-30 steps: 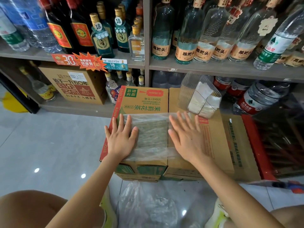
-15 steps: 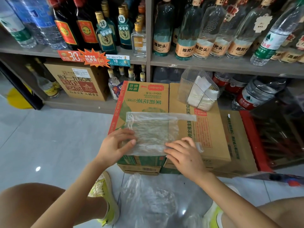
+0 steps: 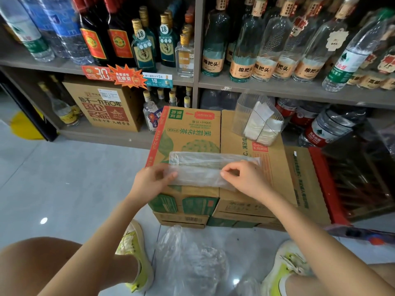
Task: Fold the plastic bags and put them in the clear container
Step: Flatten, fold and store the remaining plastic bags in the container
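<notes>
A clear plastic bag lies as a long folded strip across the tops of two cardboard boxes. My left hand pinches the strip's near left edge. My right hand pinches its near edge toward the right end. The clear container stands at the back of the right box, with several folded white bags upright inside it. A crumpled pile of loose plastic bags rests on the floor between my feet.
Shelves crowded with glass and plastic bottles rise just behind the boxes. A red crate sits to the right of the boxes. Grey tiled floor stretches to the left. My yellow shoes flank the bag pile.
My flat hands drew back to the bag's near edge, pinched it and folded it away from me. The bag went from a wide sheet to a narrow strip.
</notes>
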`<state>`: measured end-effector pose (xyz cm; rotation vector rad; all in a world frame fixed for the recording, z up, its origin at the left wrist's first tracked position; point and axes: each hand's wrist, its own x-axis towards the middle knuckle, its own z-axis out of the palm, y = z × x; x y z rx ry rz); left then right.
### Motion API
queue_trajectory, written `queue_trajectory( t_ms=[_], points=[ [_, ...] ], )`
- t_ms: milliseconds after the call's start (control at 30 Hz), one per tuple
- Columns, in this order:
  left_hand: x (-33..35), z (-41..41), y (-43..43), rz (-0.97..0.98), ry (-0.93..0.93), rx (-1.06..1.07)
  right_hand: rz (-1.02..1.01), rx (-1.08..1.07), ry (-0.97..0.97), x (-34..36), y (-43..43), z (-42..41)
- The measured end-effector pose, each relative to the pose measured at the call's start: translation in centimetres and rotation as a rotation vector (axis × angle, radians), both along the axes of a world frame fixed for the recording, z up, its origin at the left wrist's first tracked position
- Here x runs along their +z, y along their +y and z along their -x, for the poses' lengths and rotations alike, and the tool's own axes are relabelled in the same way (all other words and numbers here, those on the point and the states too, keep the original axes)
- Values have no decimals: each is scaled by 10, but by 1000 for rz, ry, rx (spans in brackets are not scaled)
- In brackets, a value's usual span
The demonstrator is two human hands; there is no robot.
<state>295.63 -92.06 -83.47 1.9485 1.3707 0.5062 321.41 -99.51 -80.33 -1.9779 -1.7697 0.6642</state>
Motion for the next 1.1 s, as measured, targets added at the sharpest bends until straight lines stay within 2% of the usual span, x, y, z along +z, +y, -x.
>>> queue_trajectory(
  t_ms=[67,233,433,533,600,633,700,767,867,967,1033,1100],
  points=[
    [1,-8,9,-35,7,53,-8,-16,-3,0,17,-3],
    [-5,-20,26,-25,19,118,15,-26,-154,-7,57,-7],
    [-6,-31,30,-56,32,274,80,-26,-259,-18,72,-11],
    [-6,-33,24,-449,164,312,69,-27,-253,-19,73,-12],
    [-11,-36,19,-681,192,205,69,-14,-272,-19,75,-12],
    [-14,-38,18,-720,178,95,67,-8,-283,-20,76,-12],
    [-20,-43,18,-669,176,-122,60,-4,-300,-20,77,-13],
    [-26,-48,19,-531,234,-242,66,-1,-315,-21,78,-13],
    [-34,-54,22,-406,327,-278,89,7,-323,-21,78,-11],
    [-39,-54,23,-393,421,-299,80,4,-400,-13,73,-8],
    [-40,-54,24,-392,462,-304,-25,-25,-528,-12,65,0],
    [-40,-55,23,-391,478,-308,-159,-4,-559,-18,55,19]
  ],
)
